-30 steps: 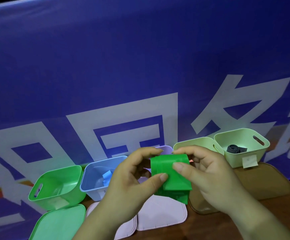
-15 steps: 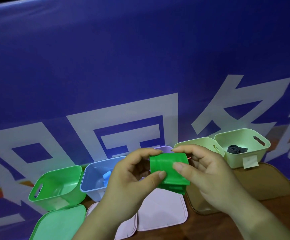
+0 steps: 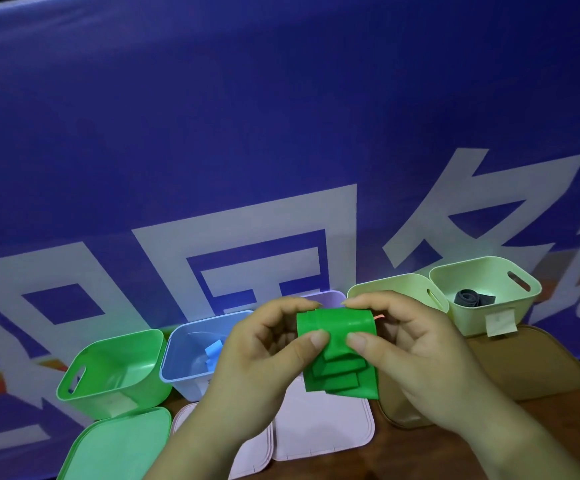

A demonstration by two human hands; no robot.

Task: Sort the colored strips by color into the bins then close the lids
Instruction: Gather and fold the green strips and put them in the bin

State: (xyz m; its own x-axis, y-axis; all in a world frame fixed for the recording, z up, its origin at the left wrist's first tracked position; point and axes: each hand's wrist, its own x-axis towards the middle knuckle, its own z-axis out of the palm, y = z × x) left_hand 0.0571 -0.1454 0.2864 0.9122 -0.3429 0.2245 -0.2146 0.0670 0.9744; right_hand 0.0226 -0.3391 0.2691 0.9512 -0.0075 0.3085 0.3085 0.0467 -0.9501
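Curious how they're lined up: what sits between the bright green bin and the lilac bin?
The head view shows a pale blue bin there, open, with a blue strip inside.

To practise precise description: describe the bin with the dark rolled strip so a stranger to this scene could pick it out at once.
Open bins line the foot of the big blue banner. The two at the row's right end are pale yellow-green. Pick the rightmost bin, not its twin: only it holds a dark grey rolled strip, and a paper tag hangs on its front.
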